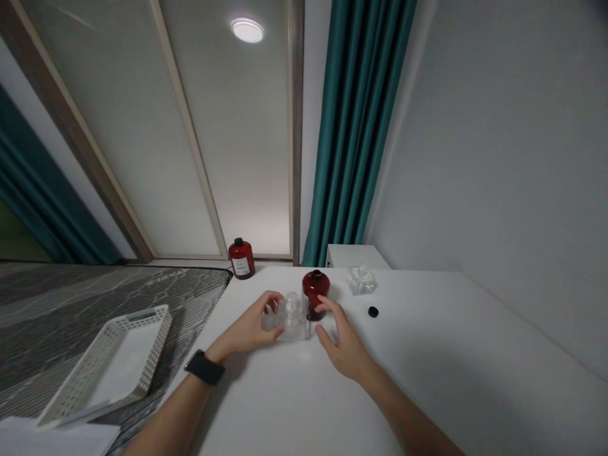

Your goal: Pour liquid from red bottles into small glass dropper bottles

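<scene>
My left hand (251, 324) curls round the left side of a clear plastic container (293, 320) with a rounded top. Its thumb and fingertips rest against the container's edge. Just behind and to the right stands a dark red bottle (313, 284) without a cap, its neck uncovered. My right hand (346, 348) is open, thumb and fingers apart. Its fingertips are in front of the red bottle; whether they touch it I cannot tell. A small black cap (373, 311) lies on the white table (304, 405) to the right.
A crumpled clear plastic piece (361, 280) sits near the table's back edge. At the back left corner stands a capped red bottle (242, 261) with a white label. A white perforated basket (154, 354) rests on the grey striped surface (199, 297) at left, near white sheets (57, 437).
</scene>
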